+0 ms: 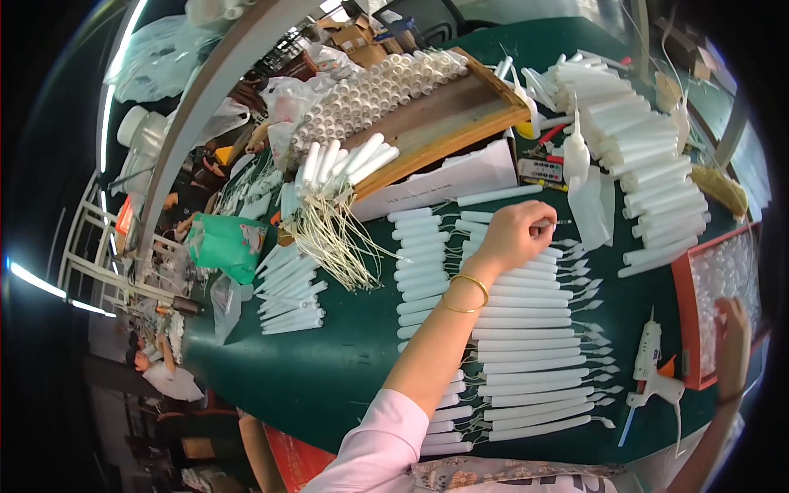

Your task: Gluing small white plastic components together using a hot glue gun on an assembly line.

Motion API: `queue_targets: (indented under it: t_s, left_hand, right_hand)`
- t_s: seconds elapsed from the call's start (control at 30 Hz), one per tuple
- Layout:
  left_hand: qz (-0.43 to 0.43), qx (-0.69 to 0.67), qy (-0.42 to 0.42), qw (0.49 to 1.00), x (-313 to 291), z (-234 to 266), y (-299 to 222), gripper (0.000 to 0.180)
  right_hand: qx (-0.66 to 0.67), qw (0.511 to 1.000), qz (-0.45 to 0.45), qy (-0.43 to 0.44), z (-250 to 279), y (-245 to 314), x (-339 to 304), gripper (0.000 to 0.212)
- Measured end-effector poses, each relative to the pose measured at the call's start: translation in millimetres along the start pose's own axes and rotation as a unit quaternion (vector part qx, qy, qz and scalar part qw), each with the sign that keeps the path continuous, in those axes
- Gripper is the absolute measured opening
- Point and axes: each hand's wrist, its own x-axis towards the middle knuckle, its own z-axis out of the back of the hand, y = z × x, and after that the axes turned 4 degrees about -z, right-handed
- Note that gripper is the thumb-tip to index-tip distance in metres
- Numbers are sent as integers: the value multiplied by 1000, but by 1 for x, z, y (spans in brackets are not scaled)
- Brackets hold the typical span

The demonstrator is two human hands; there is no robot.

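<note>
My left hand (pixel 527 233), with a gold bangle on its wrist, reaches over the far end of a row of white candle-shaped tubes (pixel 526 334). Its thumb and fingers are closed in a pinch at the right end of one tube, and a thin tip sticks out beyond them. Pale flame-shaped tips show on the right ends of many nearer tubes. At the right, my right hand (pixel 731 325) is over a red box (pixel 689 329) of small clear plastic pieces (pixel 723 275). Its fingers look bent, but blur hides whether they hold anything.
A glue gun (pixel 649 366) lies right of the row. Beyond are a pile of white tubes (pixel 649 164), a squeeze bottle (pixel 575 148) and a wooden tray (pixel 436 123). Wired tubes (pixel 349 160) overhang its corner. A green bag (pixel 226 246) sits left; a co-worker (pixel 168 374) is farther off.
</note>
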Motion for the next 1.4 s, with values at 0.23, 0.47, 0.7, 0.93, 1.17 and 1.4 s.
queue_targets:
  t_s: [0.23,0.47,0.7,0.93,1.17,1.4]
  left_hand:
    - [21,-11,19,1000,0,2,4,12]
    - [25,-12,25,999,-3,4,3,11]
    - [13,2,4,1000,-3,0,-1,10]
    - [-34,-14,-20,999,0,-8,-1,10]
    - [21,-31,-28,999,-11,9,14,9]
    - [38,-64,-30,997,-7,-2,5,12]
  right_hand:
    - [6,993,-40,114,-37,-60,17,23]
    - [-36,983,-67,164,-40,-58,16,7]
    - [-182,975,-42,119,-46,-94,9,6]
    - [163,977,-111,84,35,23,22,8]
    - [407,872,-59,265,-40,181,64,21]
    - [468,837,-109,261,-128,199,114,29]
